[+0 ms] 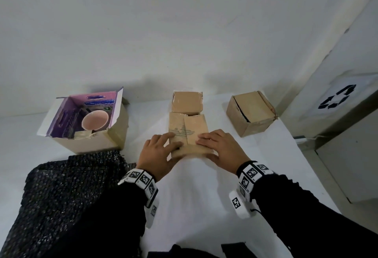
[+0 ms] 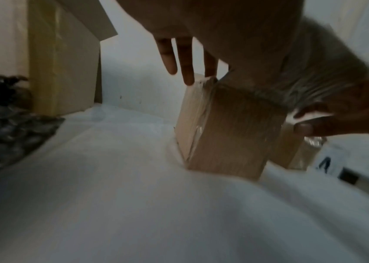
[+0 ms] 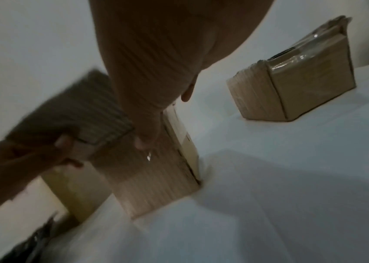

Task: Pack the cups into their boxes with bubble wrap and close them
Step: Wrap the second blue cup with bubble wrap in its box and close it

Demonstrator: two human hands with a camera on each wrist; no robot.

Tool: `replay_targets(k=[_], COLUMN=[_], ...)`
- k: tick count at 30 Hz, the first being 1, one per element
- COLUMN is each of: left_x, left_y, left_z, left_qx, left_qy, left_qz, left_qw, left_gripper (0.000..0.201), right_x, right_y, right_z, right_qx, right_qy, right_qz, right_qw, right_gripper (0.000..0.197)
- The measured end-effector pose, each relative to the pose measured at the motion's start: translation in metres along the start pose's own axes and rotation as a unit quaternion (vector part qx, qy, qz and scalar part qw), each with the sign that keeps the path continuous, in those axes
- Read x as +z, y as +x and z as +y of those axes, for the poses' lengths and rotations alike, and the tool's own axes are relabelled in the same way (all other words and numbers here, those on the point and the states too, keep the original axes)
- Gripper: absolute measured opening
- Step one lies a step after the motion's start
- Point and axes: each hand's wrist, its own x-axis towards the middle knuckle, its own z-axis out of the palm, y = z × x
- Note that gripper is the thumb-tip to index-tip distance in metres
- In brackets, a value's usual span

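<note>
Cups: only one shows, a pink cup lying unwrapped in the open purple-lined box at the counter's far left. Middle cardboard box is the one in hand, centre of the counter, its far flap up and the side flaps folded across the top.

Step, as I read it: closing the middle box.
- Left hand: fingers straight on top near the left edge, thumb on the near flap. Spread, pressing, not pinching.
- Right hand: fingers flat on the right flap, thumb down the near face. Same kind of grip: flat press.
- Whether a cup is inside: can't tell, flaps cover it.

Next move probably calls for holding the side flaps down while the far flap comes over, without the box sliding on the white cover.

Third box, far right, looks closed and taped; a dark gap shows along one lid edge. Black bubble wrap lies heaped at near left, beside the open box, so the pink cup's wrapping isn't done yet.

Writing:
- Middle box flaps: faint grey print, unreadable.
- Purple box inner lid: blue logo and lettering, too blurred to read.
- Bin at right: recycling symbol, no text visible.
</note>
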Motion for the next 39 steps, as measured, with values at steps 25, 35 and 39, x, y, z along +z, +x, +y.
replay_targets(k=[25, 35, 39], left_x=[-0.009, -0.002, 0.005], left_y=[0.036, 0.036, 0.038], left_z=[0.004, 0.006, 0.006], left_qx=[-0.331, -0.41, -0.439], left_qy=[-0.313, -0.397, -0.407], left_qz=[-0.069, -0.067, -0.051], left_qw=[0.888, 0.819, 0.8], left_gripper=[0.061, 0.035, 0.031], right_x=[-0.043, -0.053, -0.032], right_y=[0.169, 0.133, 0.098], right_z=[0.023, -0.001, -0.02], right_qx=[0.28, 0.139, 0.1], right_qy=[0.44, 0.318, 0.236], right_qz=[0.056, 0.061, 0.035], right_qw=[0.851, 0.936, 0.966], right_gripper=[0.031, 0.007, 0.008])
